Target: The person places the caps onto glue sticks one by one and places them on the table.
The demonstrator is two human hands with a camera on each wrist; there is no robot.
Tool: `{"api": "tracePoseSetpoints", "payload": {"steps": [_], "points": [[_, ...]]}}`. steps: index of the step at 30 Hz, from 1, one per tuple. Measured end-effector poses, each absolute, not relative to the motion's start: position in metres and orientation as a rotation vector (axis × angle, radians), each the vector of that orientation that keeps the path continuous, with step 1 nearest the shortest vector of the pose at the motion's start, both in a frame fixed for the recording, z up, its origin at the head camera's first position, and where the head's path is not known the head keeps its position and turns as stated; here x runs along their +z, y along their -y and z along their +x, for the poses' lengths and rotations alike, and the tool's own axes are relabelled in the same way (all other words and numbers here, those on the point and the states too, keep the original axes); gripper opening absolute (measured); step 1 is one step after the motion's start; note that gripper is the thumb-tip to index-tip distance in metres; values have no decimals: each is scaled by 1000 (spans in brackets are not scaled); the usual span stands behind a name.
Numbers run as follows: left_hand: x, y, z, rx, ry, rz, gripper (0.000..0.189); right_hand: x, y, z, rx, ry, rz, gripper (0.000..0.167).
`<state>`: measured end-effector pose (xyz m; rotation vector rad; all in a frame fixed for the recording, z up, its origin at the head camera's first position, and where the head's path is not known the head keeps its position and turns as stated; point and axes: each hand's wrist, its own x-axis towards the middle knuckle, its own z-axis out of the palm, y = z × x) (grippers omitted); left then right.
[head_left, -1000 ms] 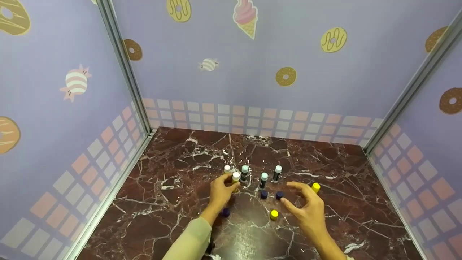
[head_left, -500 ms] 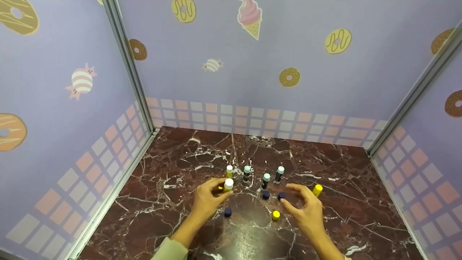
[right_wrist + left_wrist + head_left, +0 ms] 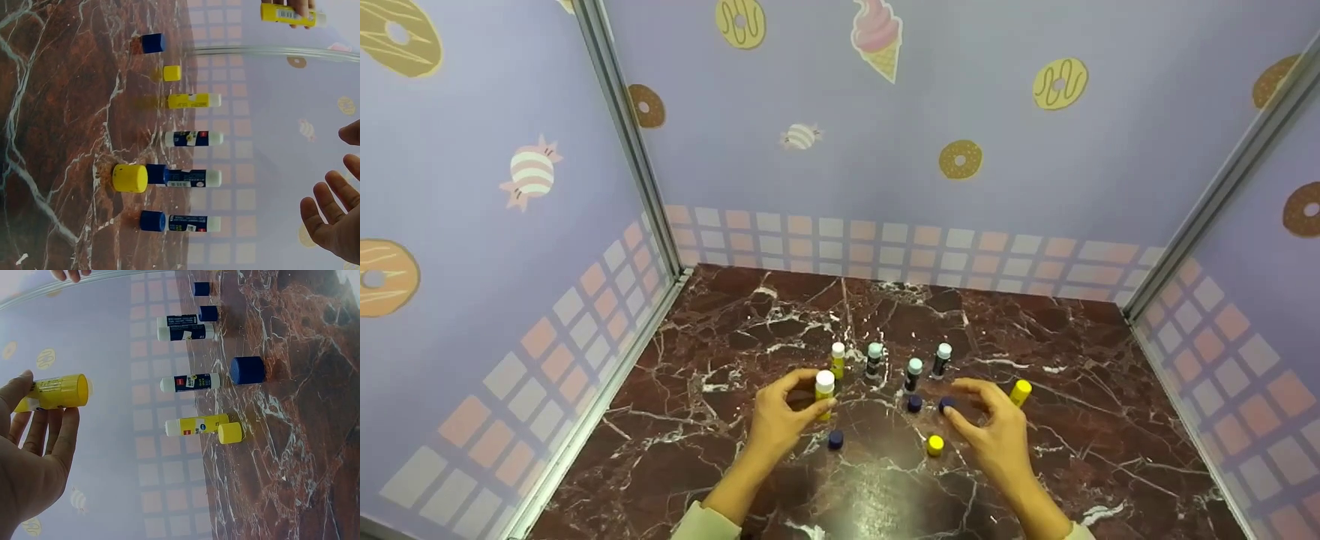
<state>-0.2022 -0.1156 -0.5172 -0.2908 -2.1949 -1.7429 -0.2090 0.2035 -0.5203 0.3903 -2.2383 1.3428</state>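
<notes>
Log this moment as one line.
left hand: holds yellow glue stick | right hand: holds nothing | three navy glue sticks: upright

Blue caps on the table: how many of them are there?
3: one blue cap nearest the left hand; a second and third in front of dark glue sticks.

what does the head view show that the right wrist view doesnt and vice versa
Only the head view: the pale sleeves and the yellow cylinder by the right hand.
Only the right wrist view: the barcode on the yellow glue stick held in the left hand.
Both: the hands, that stick, three dark blue glue sticks, three blue caps.
</notes>
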Motion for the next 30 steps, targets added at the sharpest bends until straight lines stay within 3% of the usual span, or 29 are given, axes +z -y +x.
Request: {"api": "tracePoseSetpoints", "payload": {"steps": [8,21,30], "points": [[-520,119,-201,-1672,2201,-263,41,-539,-203,-227,1178,2373,386,34],[-521,118,-198,-1625,2214,-326,39,-596,-195,-252,680,2806,612,16],[-521,116,-195,-1631,2231,-355,40,-611,-194,-256,607,2814,696,17]]}}
